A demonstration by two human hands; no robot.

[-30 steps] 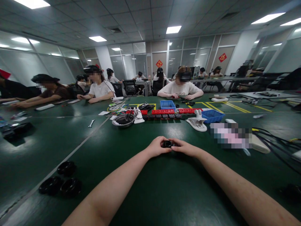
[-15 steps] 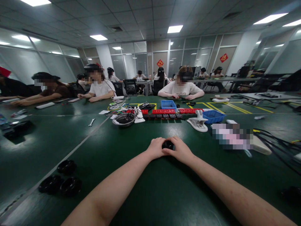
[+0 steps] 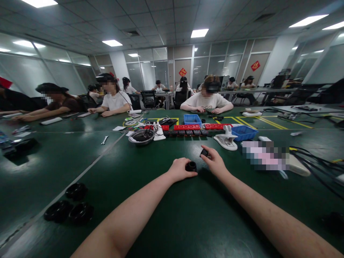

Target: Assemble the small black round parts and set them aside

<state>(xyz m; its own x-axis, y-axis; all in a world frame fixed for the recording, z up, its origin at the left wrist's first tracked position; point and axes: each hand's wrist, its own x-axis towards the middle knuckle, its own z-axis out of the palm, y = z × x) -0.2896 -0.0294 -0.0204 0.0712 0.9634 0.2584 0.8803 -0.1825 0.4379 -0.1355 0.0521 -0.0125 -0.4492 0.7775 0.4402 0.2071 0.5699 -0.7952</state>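
left hand (image 3: 178,170) gripping hollow black part (image 3: 191,167) (round-mouthed) | right hand (image 3: 215,162) pinching small black piece (image 3: 204,153) | hands apart

Office-like workroom: green worktable (image 3: 161,222), seated co-workers (image 3: 206,101), glass partitions (image 3: 32,70), ceiling light panels (image 3: 199,33).

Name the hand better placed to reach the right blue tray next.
Likely the right hand: nearer the blue tray, though holding a small black piece; the left hand holds a round black part.
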